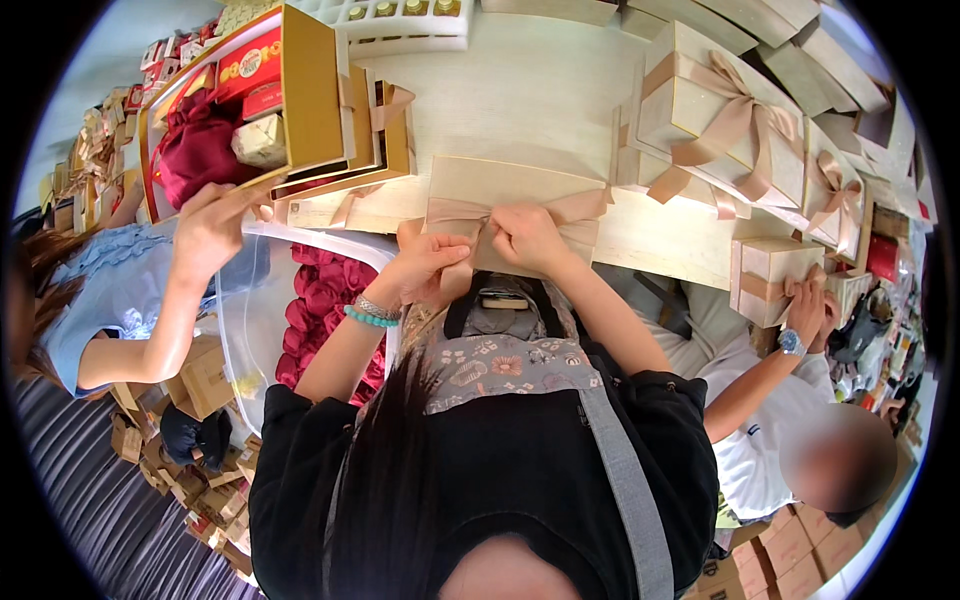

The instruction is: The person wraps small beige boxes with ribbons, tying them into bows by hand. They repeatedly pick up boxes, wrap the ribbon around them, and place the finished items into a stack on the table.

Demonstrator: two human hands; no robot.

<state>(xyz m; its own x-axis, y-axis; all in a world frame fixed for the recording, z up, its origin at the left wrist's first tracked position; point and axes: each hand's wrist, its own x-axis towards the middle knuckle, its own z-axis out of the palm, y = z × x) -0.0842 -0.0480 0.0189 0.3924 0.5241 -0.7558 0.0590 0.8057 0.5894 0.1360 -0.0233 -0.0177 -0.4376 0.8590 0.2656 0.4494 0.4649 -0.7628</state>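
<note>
A cream gift box (470, 178) lies on the table in front of me, with a wide beige satin ribbon (577, 207) around it. The ribbon is gathered near the middle of the box's near side. My right hand (525, 238) is closed on the ribbon there, fingers curled in. Just left of it, my left hand (425, 268) pinches a length of the same ribbon, which hangs below the fingers. The gathered part is partly hidden by my hands.
At left, a co-worker's hand (208, 240) grips an open gold-lined box (312, 90) holding a maroon pouch (200, 155). A clear tub (235, 335) holds several maroon pouches (315, 320). At right stand ribboned boxes (680, 90); another person handles a small box (760, 262). A white bottle tray (400, 30) stands behind.
</note>
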